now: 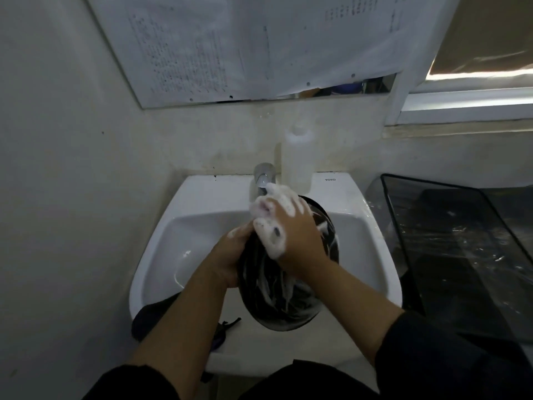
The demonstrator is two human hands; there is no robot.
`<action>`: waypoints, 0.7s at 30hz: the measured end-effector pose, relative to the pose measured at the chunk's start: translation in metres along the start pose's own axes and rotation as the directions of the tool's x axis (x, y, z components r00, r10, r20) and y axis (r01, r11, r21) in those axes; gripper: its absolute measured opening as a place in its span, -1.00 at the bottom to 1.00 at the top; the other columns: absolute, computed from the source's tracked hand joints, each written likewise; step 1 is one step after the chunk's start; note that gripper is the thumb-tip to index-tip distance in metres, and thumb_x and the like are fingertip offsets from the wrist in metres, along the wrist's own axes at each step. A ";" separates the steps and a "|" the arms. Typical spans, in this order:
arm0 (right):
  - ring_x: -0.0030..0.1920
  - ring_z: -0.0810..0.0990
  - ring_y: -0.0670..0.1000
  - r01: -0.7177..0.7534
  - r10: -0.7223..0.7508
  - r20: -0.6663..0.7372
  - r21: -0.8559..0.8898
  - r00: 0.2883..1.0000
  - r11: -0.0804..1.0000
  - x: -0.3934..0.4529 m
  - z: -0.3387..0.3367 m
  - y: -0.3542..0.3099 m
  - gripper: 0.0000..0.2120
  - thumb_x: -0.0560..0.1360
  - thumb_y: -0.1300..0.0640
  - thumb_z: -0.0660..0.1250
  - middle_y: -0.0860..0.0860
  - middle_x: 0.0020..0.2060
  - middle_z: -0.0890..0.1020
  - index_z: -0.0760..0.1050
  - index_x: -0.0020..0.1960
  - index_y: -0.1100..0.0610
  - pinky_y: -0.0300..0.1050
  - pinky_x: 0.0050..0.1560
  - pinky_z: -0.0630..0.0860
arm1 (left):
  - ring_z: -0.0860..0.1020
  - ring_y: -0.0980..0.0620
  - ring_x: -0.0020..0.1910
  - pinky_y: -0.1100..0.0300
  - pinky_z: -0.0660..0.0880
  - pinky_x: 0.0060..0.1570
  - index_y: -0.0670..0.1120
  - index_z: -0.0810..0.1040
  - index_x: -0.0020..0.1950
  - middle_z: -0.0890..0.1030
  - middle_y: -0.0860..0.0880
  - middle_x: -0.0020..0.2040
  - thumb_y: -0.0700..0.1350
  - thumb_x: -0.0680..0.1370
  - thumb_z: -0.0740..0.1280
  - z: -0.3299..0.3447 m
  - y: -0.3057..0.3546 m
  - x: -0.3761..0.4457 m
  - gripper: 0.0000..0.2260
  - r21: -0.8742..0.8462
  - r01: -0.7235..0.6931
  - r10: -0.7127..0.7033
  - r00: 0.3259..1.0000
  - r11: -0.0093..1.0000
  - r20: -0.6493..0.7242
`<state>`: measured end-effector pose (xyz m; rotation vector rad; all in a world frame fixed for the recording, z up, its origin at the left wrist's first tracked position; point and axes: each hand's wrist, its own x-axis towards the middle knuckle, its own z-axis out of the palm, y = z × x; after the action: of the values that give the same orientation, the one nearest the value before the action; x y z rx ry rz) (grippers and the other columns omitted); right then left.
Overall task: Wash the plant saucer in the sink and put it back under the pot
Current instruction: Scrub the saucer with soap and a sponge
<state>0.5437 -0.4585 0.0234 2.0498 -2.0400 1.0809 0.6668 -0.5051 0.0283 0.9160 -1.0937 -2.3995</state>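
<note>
Well, left hand [230, 255] grips the saucer [288, 284] tilted over the sink [202, 197]; keep that firm. Right hand [291, 235], foamy fingers curled on something unclear, should scrub toward the rim

Left hand [230, 255]: fingers curled, gripping from the left side | Right hand [291, 226]: foam-covered, fingers spread, pressing flat | Both forearms bare, dark sleeves pushed up.
</note>
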 end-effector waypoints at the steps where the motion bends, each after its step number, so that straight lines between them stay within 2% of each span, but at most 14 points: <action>1: 0.15 0.43 0.22 0.075 -0.073 -0.063 0.022 0.995 0.997 -0.004 0.002 -0.003 -0.66 0.42 0.09 0.11 0.20 0.16 0.50 0.43 0.14 0.16 0.07 0.19 0.33 | 0.65 -0.10 -0.01 0.07 0.61 -0.06 -0.17 0.67 0.04 0.63 -0.21 0.09 0.08 0.32 0.49 -0.002 -0.005 0.000 -0.58 -0.043 0.003 -0.002 1.000 0.999 0.017; 3: 0.15 0.38 0.14 0.119 -0.110 -0.137 0.059 0.984 0.991 -0.008 0.000 0.005 -0.67 0.38 0.22 0.21 0.20 0.14 0.52 0.46 0.14 0.13 0.04 0.20 0.34 | 0.64 -0.12 0.01 0.04 0.61 -0.05 -0.16 0.65 0.09 0.64 -0.20 0.08 0.06 0.17 0.61 -0.005 -0.011 -0.001 -0.44 -0.102 0.020 -0.008 0.994 0.995 0.113; 6: 0.08 0.48 0.08 -0.293 0.324 -0.134 0.207 0.937 0.933 -0.010 -0.008 0.032 -0.73 0.44 0.16 0.14 0.12 0.06 0.60 0.55 0.04 0.08 -0.07 0.05 0.41 | 0.67 -0.10 -0.07 0.08 0.61 -0.14 -0.12 0.69 0.00 0.68 -0.16 -0.02 0.05 0.14 0.62 -0.007 -0.014 -0.005 -0.50 -0.081 -0.015 0.027 0.988 0.997 0.151; 7: 0.09 0.51 0.09 -0.395 0.421 -0.120 0.196 0.899 0.898 -0.010 -0.007 0.038 -0.69 0.47 0.10 0.08 0.06 0.07 0.59 0.55 0.07 0.06 -0.07 0.04 0.41 | 0.67 -0.09 -0.08 0.09 0.61 -0.16 -0.10 0.70 -0.02 0.69 -0.15 -0.04 0.06 0.20 0.59 -0.006 -0.013 -0.007 -0.58 -0.077 -0.033 0.043 0.990 0.997 0.132; 8: 0.10 0.54 0.11 -0.413 0.434 -0.124 0.164 0.892 0.896 -0.013 -0.005 0.035 -0.64 0.48 0.06 0.05 0.05 0.09 0.59 0.54 0.11 0.06 -0.08 0.05 0.40 | 0.67 -0.08 -0.10 0.11 0.61 -0.17 -0.09 0.71 -0.05 0.69 -0.14 -0.06 0.07 0.29 0.51 -0.006 -0.013 -0.007 -0.67 -0.075 -0.053 0.061 0.992 0.996 0.110; 10: 0.04 0.58 0.16 -0.211 0.235 -0.185 0.140 0.954 0.967 -0.013 -0.002 0.012 -0.61 0.49 0.09 0.06 0.13 0.08 0.62 0.56 0.16 0.14 -0.14 0.04 0.37 | 0.67 -0.08 -0.10 0.12 0.61 -0.16 -0.11 0.71 -0.06 0.69 -0.14 -0.07 0.04 0.37 0.43 -0.005 -0.011 -0.006 -0.72 -0.082 -0.078 0.084 0.993 0.994 0.082; 12: 0.07 0.54 0.19 0.117 -0.089 -0.233 0.108 0.968 0.987 -0.015 0.006 -0.008 -0.66 0.48 0.21 0.12 0.23 0.02 0.64 0.55 0.14 0.25 -0.10 0.11 0.38 | 0.67 -0.09 -0.10 0.10 0.61 -0.16 -0.15 0.70 -0.03 0.69 -0.17 -0.06 0.03 0.19 0.60 -0.007 -0.012 -0.006 -0.57 -0.131 -0.087 0.098 0.992 0.988 0.080; 13: 0.11 0.48 0.18 0.215 -0.196 -0.226 0.063 0.954 0.975 -0.017 0.011 -0.008 -0.68 0.49 0.24 0.12 0.24 0.02 0.64 0.51 0.17 0.23 -0.05 0.16 0.39 | 0.67 -0.09 -0.10 0.09 0.61 -0.18 -0.16 0.69 -0.03 0.69 -0.18 -0.06 0.03 0.10 0.64 -0.009 -0.013 -0.007 -0.49 -0.155 -0.083 0.097 0.992 0.984 0.084; 14: 0.12 0.44 0.16 0.221 -0.211 -0.216 0.023 0.953 0.975 -0.016 0.009 -0.003 -0.68 0.49 0.24 0.11 0.24 0.01 0.64 0.46 0.20 0.18 -0.01 0.16 0.40 | 0.67 -0.09 -0.09 0.09 0.61 -0.18 -0.16 0.69 -0.03 0.68 -0.18 -0.05 0.03 0.07 0.66 -0.012 -0.015 -0.006 -0.46 -0.171 -0.082 0.099 0.990 0.982 0.096; 15: 0.11 0.44 0.16 0.132 -0.126 -0.217 0.013 0.968 0.991 -0.016 0.008 0.008 -0.65 0.48 0.21 0.09 0.25 0.01 0.63 0.42 0.23 0.12 0.01 0.11 0.45 | 0.67 -0.10 -0.08 0.09 0.61 -0.17 -0.16 0.69 -0.02 0.68 -0.18 -0.04 0.03 0.07 0.66 -0.012 -0.015 -0.007 -0.45 -0.166 -0.069 0.088 0.990 0.984 0.112; 16: 0.10 0.46 0.16 -0.046 0.056 -0.224 0.051 0.973 0.998 -0.017 0.005 0.020 -0.61 0.47 0.19 0.07 0.24 0.05 0.62 0.41 0.27 0.07 -0.01 0.05 0.49 | 0.67 -0.11 -0.07 0.09 0.61 -0.16 -0.15 0.69 -0.01 0.68 -0.17 -0.03 0.05 0.08 0.65 -0.014 -0.016 -0.008 -0.45 -0.150 -0.062 0.081 0.989 0.987 0.122; 18: 0.15 0.52 0.16 -0.410 0.428 -0.154 0.133 0.891 0.902 -0.019 0.000 0.041 -0.60 0.54 0.20 0.06 0.16 0.20 0.56 0.43 0.34 0.02 -0.04 0.08 0.46 | 0.66 -0.10 -0.04 0.09 0.60 -0.16 -0.12 0.69 0.01 0.68 -0.16 0.00 0.08 0.09 0.64 -0.017 -0.016 -0.010 -0.44 -0.128 -0.060 0.076 0.989 0.990 0.124; 19: 0.15 0.53 0.16 -0.478 0.494 -0.129 0.137 0.860 0.868 -0.021 0.001 0.043 -0.61 0.56 0.21 0.08 0.12 0.22 0.55 0.43 0.34 0.03 -0.05 0.09 0.45 | 0.66 -0.10 -0.03 0.09 0.60 -0.15 -0.11 0.69 0.02 0.68 -0.16 0.02 0.09 0.10 0.63 -0.016 -0.015 -0.012 -0.45 -0.120 -0.059 0.074 0.989 0.991 0.125; 21: 0.02 0.60 0.21 -0.406 0.423 -0.197 0.124 0.884 0.906 -0.020 -0.001 0.026 -0.62 0.53 0.21 0.08 0.15 0.09 0.62 0.50 0.28 0.09 -0.03 -0.02 0.51 | 0.65 -0.11 -0.01 0.08 0.60 -0.14 -0.13 0.68 0.03 0.67 -0.17 0.03 0.08 0.21 0.57 -0.013 -0.011 -0.013 -0.53 -0.123 -0.068 0.082 0.990 0.990 0.117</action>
<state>0.5223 -0.4441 0.0025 1.4629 -2.4081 1.3986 0.6843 -0.4983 0.0185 0.6852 -0.9966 -2.4551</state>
